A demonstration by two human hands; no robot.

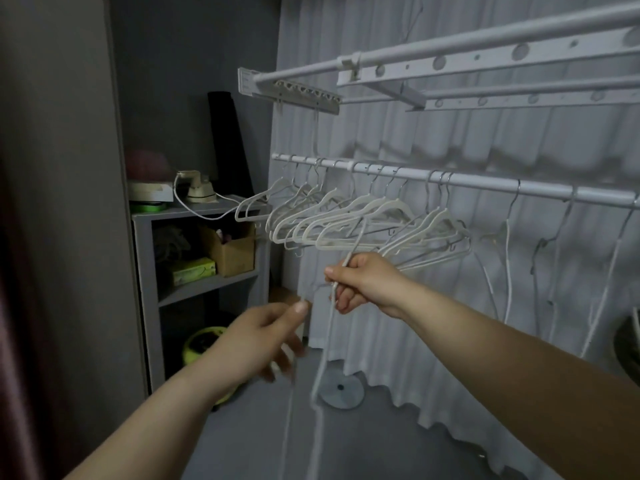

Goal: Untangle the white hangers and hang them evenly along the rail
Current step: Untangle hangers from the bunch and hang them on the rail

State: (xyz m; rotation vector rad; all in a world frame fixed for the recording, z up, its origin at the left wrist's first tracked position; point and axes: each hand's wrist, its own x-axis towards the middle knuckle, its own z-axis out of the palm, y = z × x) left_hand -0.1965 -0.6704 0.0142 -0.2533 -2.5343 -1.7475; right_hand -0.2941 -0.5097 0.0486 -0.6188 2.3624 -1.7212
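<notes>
Several white hangers (349,220) hang bunched together on the left half of the white rail (485,183). Thin wire hangers (507,244) dangle further right on the same rail. My right hand (363,284) sits just below the bunch and grips a thin white hanger bar (327,348) that runs down from the bunch toward the floor. My left hand (263,337) is lower and to the left, its thumb and fingers pinching another thin white strand (291,403). That hand is blurred.
A folding drying rack (450,64) juts out above the rail. White curtains (450,133) hang behind. At left stands a grey shelf unit (207,282) with an iron, boxes and a yellow object. A round base (341,389) lies on the floor.
</notes>
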